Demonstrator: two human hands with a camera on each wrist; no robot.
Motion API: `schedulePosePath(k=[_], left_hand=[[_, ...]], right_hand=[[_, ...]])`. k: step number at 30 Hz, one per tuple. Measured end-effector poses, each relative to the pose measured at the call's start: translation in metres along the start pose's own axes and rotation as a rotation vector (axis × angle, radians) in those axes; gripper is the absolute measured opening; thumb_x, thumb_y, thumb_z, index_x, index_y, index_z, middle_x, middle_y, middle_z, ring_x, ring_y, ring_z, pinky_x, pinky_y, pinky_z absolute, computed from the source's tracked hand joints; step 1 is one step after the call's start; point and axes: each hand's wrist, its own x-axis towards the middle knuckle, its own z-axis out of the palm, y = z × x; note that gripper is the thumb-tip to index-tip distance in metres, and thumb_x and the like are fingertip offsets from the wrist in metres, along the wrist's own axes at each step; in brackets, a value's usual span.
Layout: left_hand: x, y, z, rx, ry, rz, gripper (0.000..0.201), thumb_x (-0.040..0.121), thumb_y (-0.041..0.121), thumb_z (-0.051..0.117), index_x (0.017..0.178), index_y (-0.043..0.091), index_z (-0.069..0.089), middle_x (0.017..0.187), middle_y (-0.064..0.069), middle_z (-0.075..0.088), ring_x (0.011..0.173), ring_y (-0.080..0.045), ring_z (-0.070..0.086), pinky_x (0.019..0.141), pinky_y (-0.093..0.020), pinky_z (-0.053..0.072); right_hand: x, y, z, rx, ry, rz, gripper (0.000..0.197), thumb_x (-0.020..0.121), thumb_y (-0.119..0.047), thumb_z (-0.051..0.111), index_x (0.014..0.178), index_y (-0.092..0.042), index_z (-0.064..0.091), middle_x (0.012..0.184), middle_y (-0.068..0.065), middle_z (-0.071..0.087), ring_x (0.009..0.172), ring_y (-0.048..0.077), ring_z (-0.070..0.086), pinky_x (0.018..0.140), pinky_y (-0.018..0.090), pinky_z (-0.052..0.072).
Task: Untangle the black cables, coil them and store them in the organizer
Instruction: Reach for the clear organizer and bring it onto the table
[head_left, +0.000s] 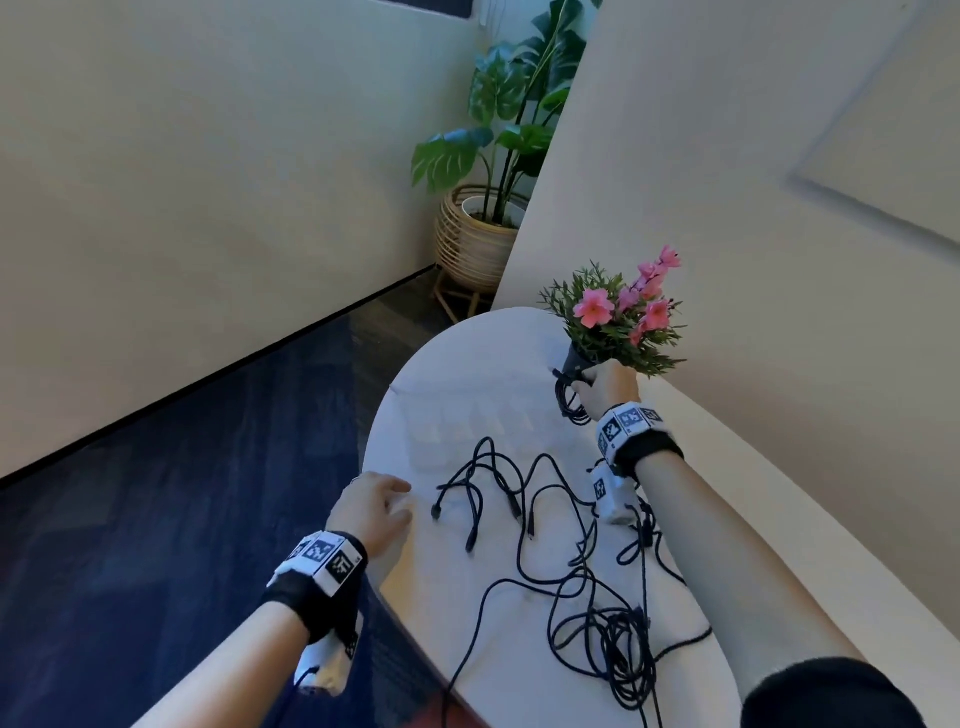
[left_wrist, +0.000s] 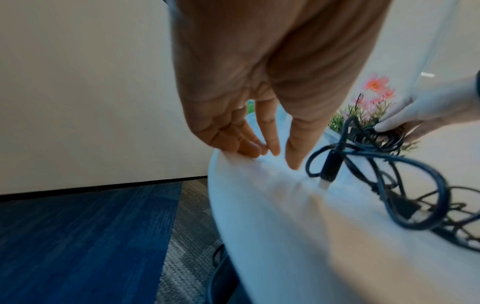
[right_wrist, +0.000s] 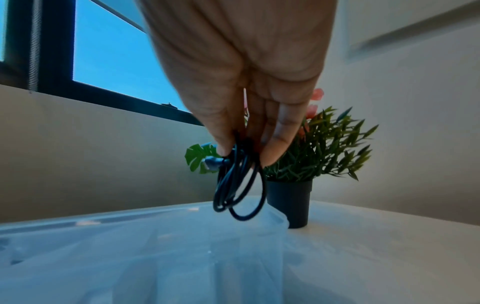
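Several black cables (head_left: 597, 613) lie tangled on the white table (head_left: 467, 597), with looser strands and plugs (head_left: 493, 483) toward its middle. My right hand (head_left: 608, 387) pinches a small coiled black cable (head_left: 569, 402) near the flower pot. In the right wrist view the coil (right_wrist: 239, 185) hangs from my fingertips (right_wrist: 272, 152) just above the far rim of the clear plastic organizer (right_wrist: 182, 226). The organizer (head_left: 457, 423) shows only faintly in the head view. My left hand (head_left: 384, 501) rests with straight fingers on the table's left edge, holding nothing.
A small black pot of pink flowers (head_left: 574, 358) stands just behind the coil, by the wall at the right. A tall plant in a wicker basket (head_left: 478, 234) is on the floor beyond the table. One cable (head_left: 457, 675) hangs over the table's near edge.
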Motion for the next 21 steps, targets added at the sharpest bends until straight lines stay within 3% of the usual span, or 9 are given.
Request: schedulePosePath(k=[3, 5, 8, 10, 13, 16, 19, 21], left_hand=[[0.005, 0.007, 0.002, -0.141, 0.079, -0.092, 0.032, 0.087, 0.014, 0.053, 0.116, 0.024, 0.062, 0.117, 0.001, 0.056, 0.097, -0.012, 0.056, 0.092, -0.034, 0.048], [0.008, 0.012, 0.006, -0.141, 0.049, -0.098, 0.033, 0.086, 0.015, 0.055, 0.118, 0.023, 0.061, 0.119, 0.001, 0.056, 0.103, -0.014, 0.057, 0.093, -0.034, 0.048], [0.012, 0.013, 0.013, -0.066, -0.028, -0.11, 0.039, 0.084, 0.017, 0.06, 0.123, 0.018, 0.059, 0.128, -0.003, 0.052, 0.113, -0.019, 0.055, 0.1, -0.034, 0.043], [0.013, 0.012, 0.015, -0.038, -0.042, -0.122, 0.041, 0.083, 0.019, 0.062, 0.124, 0.018, 0.057, 0.13, -0.005, 0.048, 0.114, -0.02, 0.054, 0.102, -0.036, 0.042], [0.015, 0.012, 0.016, -0.024, -0.045, -0.129, 0.042, 0.084, 0.02, 0.062, 0.125, 0.018, 0.056, 0.131, -0.004, 0.045, 0.116, -0.02, 0.052, 0.102, -0.035, 0.043], [0.017, 0.014, 0.017, -0.009, -0.043, -0.131, 0.042, 0.084, 0.021, 0.063, 0.125, 0.018, 0.056, 0.13, -0.004, 0.045, 0.117, -0.021, 0.051, 0.102, -0.036, 0.042], [0.019, 0.014, 0.02, 0.0, -0.034, -0.128, 0.042, 0.083, 0.023, 0.064, 0.124, 0.019, 0.055, 0.128, -0.003, 0.047, 0.116, -0.02, 0.051, 0.102, -0.036, 0.042], [0.019, 0.014, 0.021, -0.009, -0.019, -0.127, 0.042, 0.083, 0.024, 0.065, 0.123, 0.02, 0.055, 0.126, -0.002, 0.047, 0.115, -0.019, 0.051, 0.102, -0.035, 0.042]], right_hand=[[0.009, -0.001, 0.006, 0.058, 0.057, 0.015, 0.019, 0.087, -0.014, 0.065, 0.093, 0.002, 0.072, 0.088, 0.019, 0.07, 0.082, 0.035, 0.062, 0.072, 0.036, 0.053], [0.015, 0.002, 0.014, 0.038, 0.02, 0.018, 0.019, 0.086, -0.014, 0.066, 0.088, 0.004, 0.072, 0.082, 0.018, 0.068, 0.079, 0.032, 0.063, 0.068, 0.034, 0.052], [0.02, 0.01, 0.035, -0.09, -0.116, 0.01, 0.02, 0.083, -0.01, 0.067, 0.065, 0.001, 0.068, 0.069, 0.011, 0.059, 0.067, 0.027, 0.06, 0.065, 0.033, 0.055], [0.018, 0.013, 0.045, -0.193, -0.208, 0.008, 0.034, 0.082, -0.011, 0.067, 0.051, -0.009, 0.055, 0.063, 0.009, 0.051, 0.062, 0.026, 0.056, 0.059, 0.03, 0.049], [0.017, 0.007, 0.044, -0.323, -0.245, 0.031, 0.039, 0.087, -0.029, 0.06, 0.055, -0.014, 0.045, 0.069, 0.008, 0.049, 0.069, 0.024, 0.049, 0.063, 0.027, 0.039], [0.023, 0.005, 0.041, -0.338, -0.33, 0.051, 0.04, 0.092, -0.029, 0.053, 0.057, -0.014, 0.038, 0.062, 0.004, 0.04, 0.065, 0.022, 0.045, 0.057, 0.027, 0.036], [0.027, 0.006, 0.042, -0.329, -0.309, 0.061, 0.046, 0.087, -0.03, 0.062, 0.055, -0.012, 0.035, 0.055, 0.005, 0.033, 0.049, 0.019, 0.034, 0.046, 0.025, 0.027], [0.03, 0.003, 0.041, -0.33, -0.287, 0.052, 0.048, 0.082, -0.032, 0.069, 0.055, -0.011, 0.036, 0.055, 0.005, 0.037, 0.05, 0.019, 0.038, 0.048, 0.025, 0.034]])
